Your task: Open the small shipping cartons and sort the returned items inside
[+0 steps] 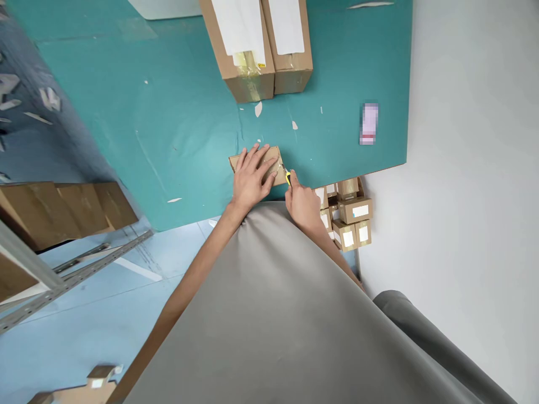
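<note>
A small brown cardboard box (273, 155) lies at the near edge of the green table (185, 112). My left hand (251, 178) rests on top of it with the fingers spread, covering much of its upper face. In my right hand (302, 197) is a yellow and black utility knife (288, 177), gripped in closed fingers. The knife's tip is at the right end of the box, by a strip of clear tape; whether the blade is in the tape I cannot tell.
Two taped cartons (248, 84) with white labels stand at the table's far side. A blurred pinkish item (369, 123) lies at the right. Paper scraps (258, 109) dot the surface. Below the right edge are stacked small boxes (356, 210); a metal rack (80, 280) stands at left.
</note>
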Available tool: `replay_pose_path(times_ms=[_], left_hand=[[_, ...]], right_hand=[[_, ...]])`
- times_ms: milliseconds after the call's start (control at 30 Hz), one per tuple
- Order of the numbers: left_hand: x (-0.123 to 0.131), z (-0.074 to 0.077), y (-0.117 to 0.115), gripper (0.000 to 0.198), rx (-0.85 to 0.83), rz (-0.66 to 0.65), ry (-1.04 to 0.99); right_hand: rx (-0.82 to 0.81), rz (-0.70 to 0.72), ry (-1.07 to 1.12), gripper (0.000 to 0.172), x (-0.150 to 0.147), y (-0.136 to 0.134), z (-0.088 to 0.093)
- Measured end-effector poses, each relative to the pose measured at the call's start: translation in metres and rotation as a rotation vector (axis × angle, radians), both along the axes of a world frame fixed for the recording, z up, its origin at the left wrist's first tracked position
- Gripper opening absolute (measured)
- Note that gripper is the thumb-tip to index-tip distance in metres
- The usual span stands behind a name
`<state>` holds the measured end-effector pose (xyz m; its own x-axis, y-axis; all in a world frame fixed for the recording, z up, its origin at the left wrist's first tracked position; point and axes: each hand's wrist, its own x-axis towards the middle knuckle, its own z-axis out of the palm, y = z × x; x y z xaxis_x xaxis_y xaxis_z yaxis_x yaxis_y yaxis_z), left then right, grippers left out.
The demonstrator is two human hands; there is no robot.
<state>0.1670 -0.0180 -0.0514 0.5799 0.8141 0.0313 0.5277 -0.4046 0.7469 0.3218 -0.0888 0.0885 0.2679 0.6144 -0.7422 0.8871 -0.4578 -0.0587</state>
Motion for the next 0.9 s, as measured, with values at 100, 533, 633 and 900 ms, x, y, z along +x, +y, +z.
replay_pose_path(times_ms=[100,533,633,900], left_hand=[[0.0,0.001,0.0,0.048,0.001,0.008,-0.009],[0.001,0.002,-0.002,0.052,0.023,0.006,0.014],[0.001,0.001,-0.003,0.053,0.012,0.001,0.019],[-0.003,0.0,-0.001,0.053,0.02,0.003,0.031]], right_hand=[[-0.012,0.015,0.009,0.066,0.001,-0.005,0.003],[0.154,0.066,0.011,0.074,0.005,0.005,-0.015],[0.071,0.051,0.005,0.073,0.003,0.0,-0.014],[0.05,0.012,0.017,0.064,0.006,-0.022,0.015]])
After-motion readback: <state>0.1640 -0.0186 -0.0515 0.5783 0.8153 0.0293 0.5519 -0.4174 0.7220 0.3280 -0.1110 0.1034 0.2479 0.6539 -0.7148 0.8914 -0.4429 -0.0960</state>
